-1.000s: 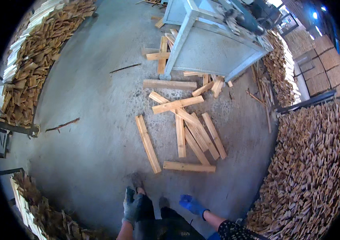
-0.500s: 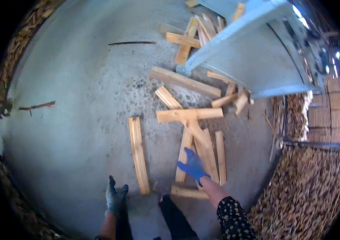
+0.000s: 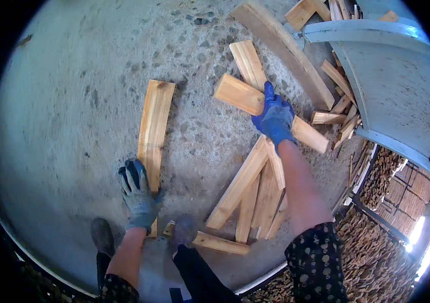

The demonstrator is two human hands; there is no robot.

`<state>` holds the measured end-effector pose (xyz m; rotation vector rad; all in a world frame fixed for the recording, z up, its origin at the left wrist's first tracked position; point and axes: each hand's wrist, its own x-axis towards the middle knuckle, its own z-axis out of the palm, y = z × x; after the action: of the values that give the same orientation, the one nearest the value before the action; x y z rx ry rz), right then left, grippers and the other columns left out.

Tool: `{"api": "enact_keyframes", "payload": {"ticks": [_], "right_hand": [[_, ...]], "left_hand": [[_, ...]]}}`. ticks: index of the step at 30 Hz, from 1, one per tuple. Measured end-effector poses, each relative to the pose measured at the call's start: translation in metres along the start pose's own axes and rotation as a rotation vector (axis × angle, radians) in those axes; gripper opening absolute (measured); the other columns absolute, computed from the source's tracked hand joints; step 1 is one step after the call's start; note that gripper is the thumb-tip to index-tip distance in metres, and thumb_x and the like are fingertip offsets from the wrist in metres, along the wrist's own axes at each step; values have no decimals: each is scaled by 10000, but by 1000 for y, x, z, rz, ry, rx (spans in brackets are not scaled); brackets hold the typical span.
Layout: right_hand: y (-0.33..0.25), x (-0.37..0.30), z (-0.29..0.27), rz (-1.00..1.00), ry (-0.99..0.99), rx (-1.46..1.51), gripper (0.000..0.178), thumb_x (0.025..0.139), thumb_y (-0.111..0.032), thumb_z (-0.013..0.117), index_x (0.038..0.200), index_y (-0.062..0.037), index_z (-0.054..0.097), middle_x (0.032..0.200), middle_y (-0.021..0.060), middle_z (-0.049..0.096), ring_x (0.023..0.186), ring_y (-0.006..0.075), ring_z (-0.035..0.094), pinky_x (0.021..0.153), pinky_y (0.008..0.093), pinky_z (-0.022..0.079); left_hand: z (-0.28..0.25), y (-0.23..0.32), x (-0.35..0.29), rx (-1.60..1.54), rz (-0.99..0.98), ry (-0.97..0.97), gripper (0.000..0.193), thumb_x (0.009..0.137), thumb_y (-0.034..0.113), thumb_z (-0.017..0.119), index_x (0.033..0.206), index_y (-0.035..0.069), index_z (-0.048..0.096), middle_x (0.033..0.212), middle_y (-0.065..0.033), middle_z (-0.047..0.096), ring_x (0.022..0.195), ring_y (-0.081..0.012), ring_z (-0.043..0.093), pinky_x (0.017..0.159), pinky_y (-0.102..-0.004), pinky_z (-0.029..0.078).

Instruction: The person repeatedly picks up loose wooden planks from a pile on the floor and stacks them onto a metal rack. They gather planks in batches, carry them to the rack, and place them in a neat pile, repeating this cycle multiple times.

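Note:
My left hand (image 3: 140, 197), in a grey glove with dark fingertips, lies across the lower part of a long wooden plank (image 3: 155, 118). Its fingers are outstretched along the plank's left edge; the thumb is on the right side. Farther up and to the right, my right hand (image 3: 277, 118), in a blue and grey glove, is closed around the middle of another plank (image 3: 237, 95). That plank lies slantwise over a second piece (image 3: 249, 63). Below it several planks (image 3: 240, 187) lean together in a loose fan. The undersides of both held areas are hidden.
A thick beam (image 3: 288, 50) lies beyond my right hand. A grey metal frame with a panel (image 3: 402, 86) stands at the right, with wood pieces (image 3: 344, 91) around its foot. Stacked wood (image 3: 371, 252) fills the lower right. A short plank (image 3: 221, 243) lies near my foot.
My view has moved closer to the planks. The left hand has come down onto the left plank. My right hand has reached forward and closed on the crosswise plank.

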<state>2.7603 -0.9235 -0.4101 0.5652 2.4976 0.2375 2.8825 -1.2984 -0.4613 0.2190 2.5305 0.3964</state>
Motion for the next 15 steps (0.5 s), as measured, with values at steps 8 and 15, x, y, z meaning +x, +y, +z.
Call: {"api": "enact_keyframes", "payload": {"ticks": [8,15], "right_hand": [[37,-127,15,-90,-28,487,991,651,-288,727,1460,-73,195,1056,230,625,909,394,636,812,462,501],[52,-187,52,323,-313,942,1037,656,-392,702,1466,-44,156,1017,206,649,982,378,624,869,408,474]], "left_hand": [[5,6,2,-37,17,79,962,751,217,694,1485,63,92,1517,-222,130,1379,-459,141,1135,-504,147],[-67,2,-4,-522,115,-103,981,692,-32,597,1496,77,47,1559,-130,82,1434,-282,103,1157,-382,134]]}}
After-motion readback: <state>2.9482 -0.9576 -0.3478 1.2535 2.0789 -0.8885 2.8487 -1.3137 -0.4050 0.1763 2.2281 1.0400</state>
